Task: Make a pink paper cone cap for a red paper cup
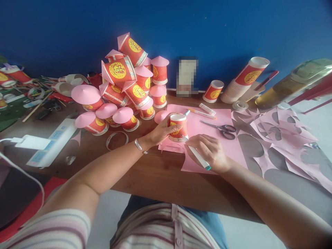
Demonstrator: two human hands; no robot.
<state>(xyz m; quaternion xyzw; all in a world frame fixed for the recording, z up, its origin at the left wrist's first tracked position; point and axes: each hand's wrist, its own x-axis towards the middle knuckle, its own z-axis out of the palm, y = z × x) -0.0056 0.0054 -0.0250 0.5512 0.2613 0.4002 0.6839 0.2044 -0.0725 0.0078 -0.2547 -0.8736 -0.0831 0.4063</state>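
My left hand (161, 131) is wrapped round a red paper cup (181, 125) with a gold emblem, held over pink paper. In my right hand (210, 150) is a white marker (197, 156) with a green end, its tip at the cup's lower white band. Pink paper (225, 157) lies beneath both hands. Scissors (225, 130) with dark handles rest on it, right of the cup. Behind them lie an orange pen (202, 113) and a glue stick (207, 109). A pink paper disc (161, 117) shows partly behind my left hand.
Several cups with pink cone roofs (116, 71) are piled at the back left. A stack of cups (237, 83), a single cup (213, 91) and a bottle (290, 83) stand along the blue wall. Pink paper scraps (280, 128) spread right; a power strip (52, 141) lies left.
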